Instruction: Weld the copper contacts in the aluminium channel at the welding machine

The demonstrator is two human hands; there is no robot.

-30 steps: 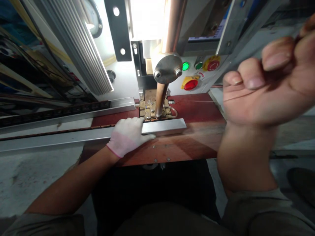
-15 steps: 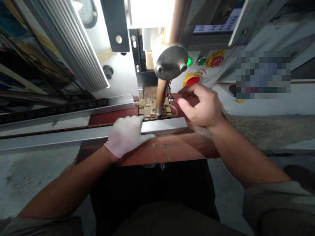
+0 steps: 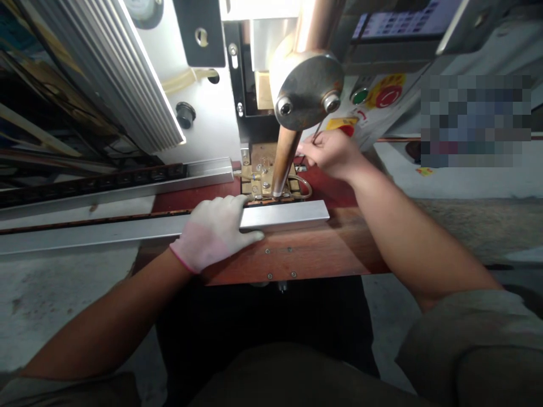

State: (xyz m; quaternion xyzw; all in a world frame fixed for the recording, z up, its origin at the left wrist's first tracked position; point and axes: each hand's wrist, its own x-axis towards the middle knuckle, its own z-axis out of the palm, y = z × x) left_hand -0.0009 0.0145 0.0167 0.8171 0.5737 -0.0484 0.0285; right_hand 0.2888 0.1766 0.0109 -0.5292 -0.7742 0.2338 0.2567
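My left hand (image 3: 214,234), in a white glove with a pink cuff, is closed over a long aluminium channel (image 3: 285,215), thumb on its near side, fingers over the far edge. The channel lies along the reddish-brown bench edge. Behind the copper electrode rod (image 3: 283,161), my bare right hand (image 3: 335,152) is closed in a pinch on a thin dark rod (image 3: 317,132); what kind it is, I cannot make out. The electrode's lower tip stands at the brass fixture block (image 3: 258,186), just behind the channel.
A round metal clamp (image 3: 306,93) with two bolts holds the electrode overhead. At right are a red emergency stop button (image 3: 388,95), a green button (image 3: 360,96) and a screen (image 3: 403,20). Another aluminium channel (image 3: 210,168) lies behind at left. A ribbed metal column (image 3: 127,73) stands upper left.
My right hand has moved left and slightly up, from loosely curled near the red switch to a pinch on the thin rod. My left hand stays on the channel. The view has shifted slightly.
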